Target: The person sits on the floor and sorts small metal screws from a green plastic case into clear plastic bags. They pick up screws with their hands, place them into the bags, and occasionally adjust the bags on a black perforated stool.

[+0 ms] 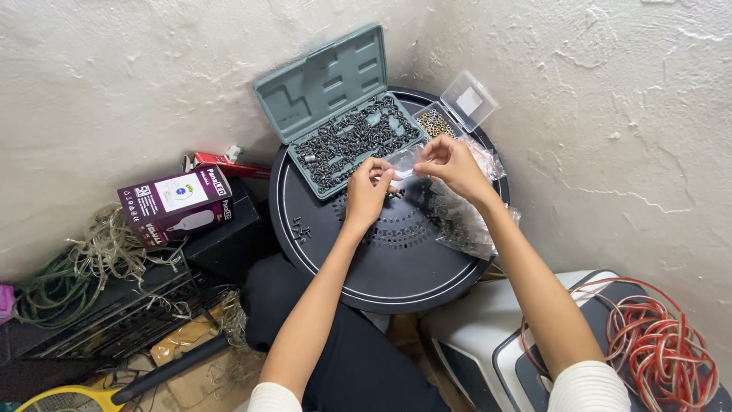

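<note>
Small clear plastic bag (402,169), thin and crinkly, was pinched between both hands above the middle of the round black table (396,267). Left hand (369,191) fingers (379,169) were closed on the bag's left edge; right hand (451,162) fingers (427,156) were closed on its upper right edge, so the bag sat stretched between the two sets of fingertips. Contents of the bag were too small to tell.

Just behind the hands lay an open grey-green moulded plastic case (335,107), lid tilted up against the wall, tray heaped with small dark metal screws (354,141). Beside it to the right was a little clear hinged box (454,111) holding brassy-looking bits. Under the right wrist lay a pile of crumpled clear plastic bags (461,221) on the table's right side. Table top was matte black with raised rings and a dotted centre pattern.

Left of the table: purple and white cardboard bulb box (175,202), red box (229,164), tangled pale and green wire (84,259) on the floor. Lower right: coil of red cable (659,351) on a white and grey appliance (488,336). Walls were rough white plaster.
</note>
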